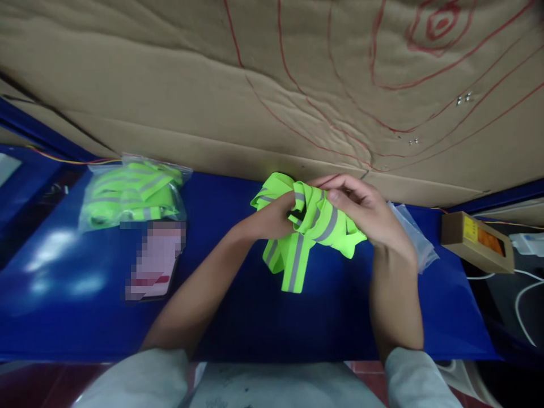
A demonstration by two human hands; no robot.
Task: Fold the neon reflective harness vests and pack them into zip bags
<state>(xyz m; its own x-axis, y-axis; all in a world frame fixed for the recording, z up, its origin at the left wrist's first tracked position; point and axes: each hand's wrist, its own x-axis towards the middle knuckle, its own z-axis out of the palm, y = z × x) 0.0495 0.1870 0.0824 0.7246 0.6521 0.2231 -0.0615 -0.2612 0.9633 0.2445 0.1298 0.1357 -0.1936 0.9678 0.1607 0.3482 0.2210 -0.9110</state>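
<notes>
A bundle of neon green reflective straps with grey stripes is held up over the blue table. My left hand reaches into it from the left; straps wrap over that hand and hide its fingers. From the right, my right hand grips the bundle, thumb in front and fingers bent behind. Loose strap ends hang below, toward the table's front. Left of the hands, a clear plastic bag holds more of the same straps. An apparently unfilled clear bag lies just beyond my right wrist.
A phone, its screen blurred out, lies on the blue table at the left. Cardboard with red curved lines rises behind. At the right are a small brown box and a white cable.
</notes>
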